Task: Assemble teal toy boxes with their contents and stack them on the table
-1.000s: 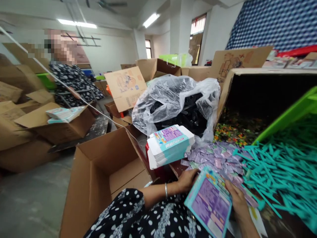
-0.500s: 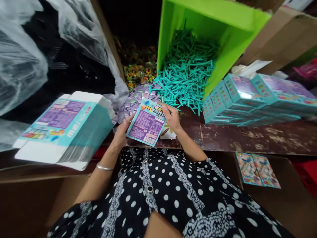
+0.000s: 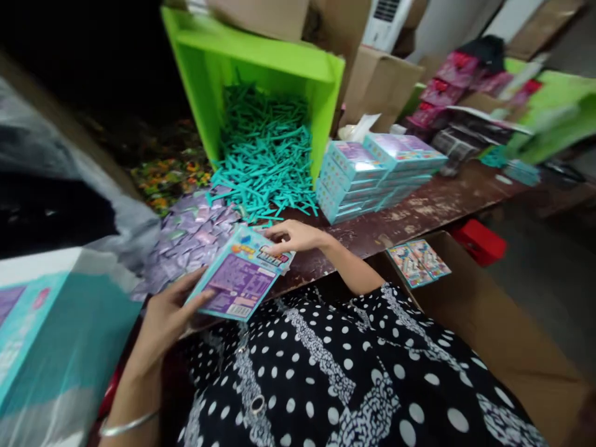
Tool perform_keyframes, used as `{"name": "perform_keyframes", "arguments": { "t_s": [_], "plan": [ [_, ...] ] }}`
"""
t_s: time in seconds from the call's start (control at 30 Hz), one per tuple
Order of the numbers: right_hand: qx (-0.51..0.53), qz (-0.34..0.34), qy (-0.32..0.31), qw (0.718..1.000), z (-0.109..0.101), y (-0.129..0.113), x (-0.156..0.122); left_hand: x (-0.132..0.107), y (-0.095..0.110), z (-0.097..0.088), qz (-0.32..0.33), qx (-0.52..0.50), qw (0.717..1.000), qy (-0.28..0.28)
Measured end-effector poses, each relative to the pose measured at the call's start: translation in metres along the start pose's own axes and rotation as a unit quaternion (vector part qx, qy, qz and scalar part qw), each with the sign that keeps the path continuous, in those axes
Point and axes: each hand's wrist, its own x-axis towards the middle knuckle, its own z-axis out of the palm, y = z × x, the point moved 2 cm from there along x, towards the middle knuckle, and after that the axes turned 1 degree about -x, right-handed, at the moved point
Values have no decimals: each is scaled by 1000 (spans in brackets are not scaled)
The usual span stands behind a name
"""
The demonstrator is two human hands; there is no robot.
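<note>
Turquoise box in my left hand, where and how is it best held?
Likely by its long left edge, coming from your left, thumb over the purple panel, fingers behind. The turquoise box slants with that straight edge facing your left hand, which grips it there, leaving the upper end to your right hand.

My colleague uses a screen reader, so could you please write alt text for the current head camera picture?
A person's left hand holds a teal and purple box by a worn brown table, the right hand at the box's upper end. Beyond are small purple packets, turquoise sticks spilling from a green bin, and, to the right, stacked boxes.
</note>
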Motion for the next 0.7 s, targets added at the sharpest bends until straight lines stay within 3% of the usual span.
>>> {"name": "perform_keyframes", "arguments": {
  "t_s": [0.13, 0.2, 0.27, 0.37, 0.43, 0.53, 0.6, 0.7],
  "plan": [
    [-101, -81, 71, 989, -17, -31, -37, 5, 31, -3, 209, 70, 972, 79],
    [-80, -84, 123, 986, -24, -41, -55, 7, 53, -2, 337, 101, 927, 130],
    [-1, -49, 170, 984, -29, -42, -68, 7, 70, 0, 455, 116, 863, 187],
    [146, 21, 183, 972, -32, -31, -74, 8, 77, 3, 544, 114, 797, 234],
    [211, 44, 163, 963, -28, -25, -71, 7, 74, 5, 549, 117, 801, 209],
    [247, 56, 148, 956, -20, -23, -65, 5, 65, 11, 485, 136, 852, 144],
    [226, 62, 167, 958, -18, -27, -64, 5, 63, 15, 423, 137, 887, 122],
    [126, 33, 237, 963, -21, -38, -70, 8, 69, 20, 358, 106, 917, 140]
  ]
}}
